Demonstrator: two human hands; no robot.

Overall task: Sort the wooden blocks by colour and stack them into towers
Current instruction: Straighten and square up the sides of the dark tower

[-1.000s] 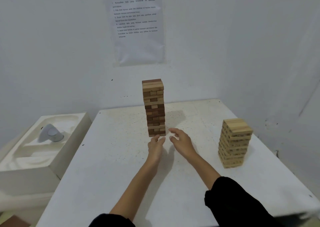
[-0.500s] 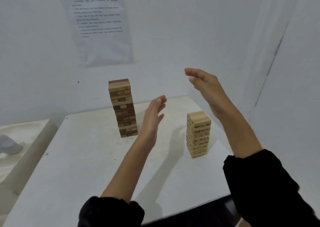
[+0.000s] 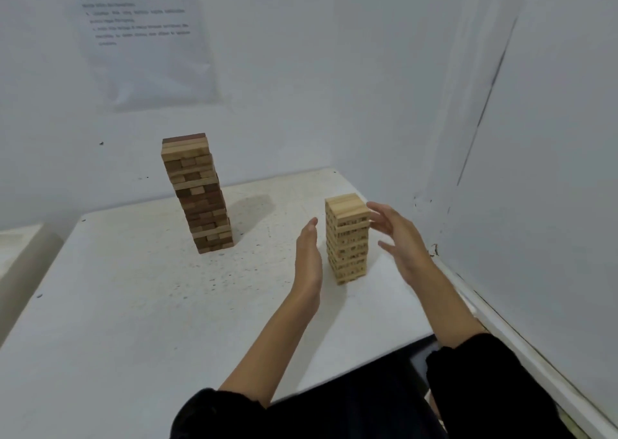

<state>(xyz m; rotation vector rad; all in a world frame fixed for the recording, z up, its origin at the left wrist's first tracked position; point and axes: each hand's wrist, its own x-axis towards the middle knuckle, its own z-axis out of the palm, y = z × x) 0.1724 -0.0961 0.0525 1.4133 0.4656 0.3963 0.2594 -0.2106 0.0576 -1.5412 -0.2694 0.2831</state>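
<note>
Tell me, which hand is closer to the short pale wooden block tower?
Right. The right hand is just right of the short pale wooden block tower, fingers by its upper edge. The left hand is open on its left, across a visible gap.

White, speckled bench [image 3: 133, 305]. Bearing a tall dark-and-pale block tower [image 3: 200, 201] toward the back. Shorter all-pale block tower [image 3: 347, 241] near the right edge.

Wall notice [image 3: 143, 37]: print illegible.
</note>
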